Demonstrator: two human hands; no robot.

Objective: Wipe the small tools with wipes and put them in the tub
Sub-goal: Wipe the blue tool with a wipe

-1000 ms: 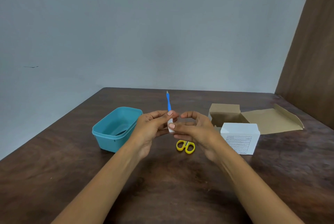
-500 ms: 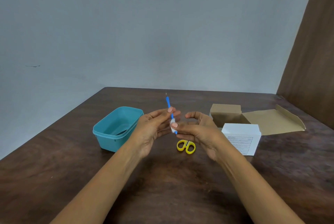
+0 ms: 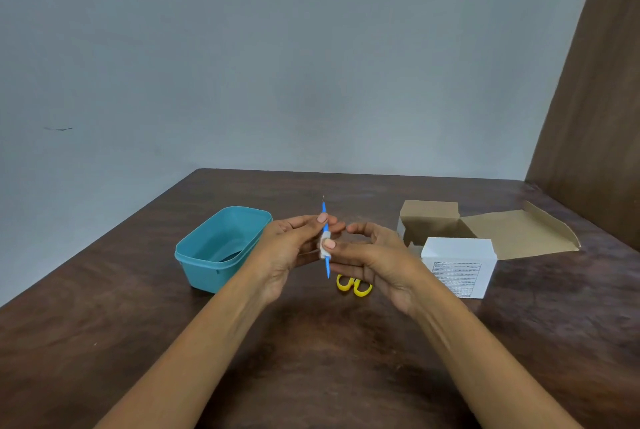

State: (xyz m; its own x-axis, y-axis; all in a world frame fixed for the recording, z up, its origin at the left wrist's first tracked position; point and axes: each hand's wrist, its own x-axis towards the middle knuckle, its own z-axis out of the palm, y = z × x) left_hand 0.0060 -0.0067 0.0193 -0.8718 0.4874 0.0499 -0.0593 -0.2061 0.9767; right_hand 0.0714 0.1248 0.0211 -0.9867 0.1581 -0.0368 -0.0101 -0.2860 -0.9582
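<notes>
Left hand: left hand (image 3: 294,248) raised above the middle of the table, thumb and fingertips pinching the upper part of the blue tool.
Right hand: right hand (image 3: 374,259) level with the left, thumb and forefinger pinching the white wipe around the tool's shaft; other fingers curled loosely.
Blue tool: thin blue tool (image 3: 325,220), held near upright, fine metal tip pointing up, lower end showing below the wipe.
Wipe: small white wipe (image 3: 324,249), wrapped round the tool's middle.
Scissors: yellow-handled scissors (image 3: 354,285) on the table under the right hand, only the handles showing.
Tub: teal tub (image 3: 221,248) towards the table's left edge, a dark item lying inside, too dim to name.
Boxes: white labelled box (image 3: 459,271) towards the right edge; open cardboard box (image 3: 485,227) behind it.
Surface: dark wooden table (image 3: 104,342).
</notes>
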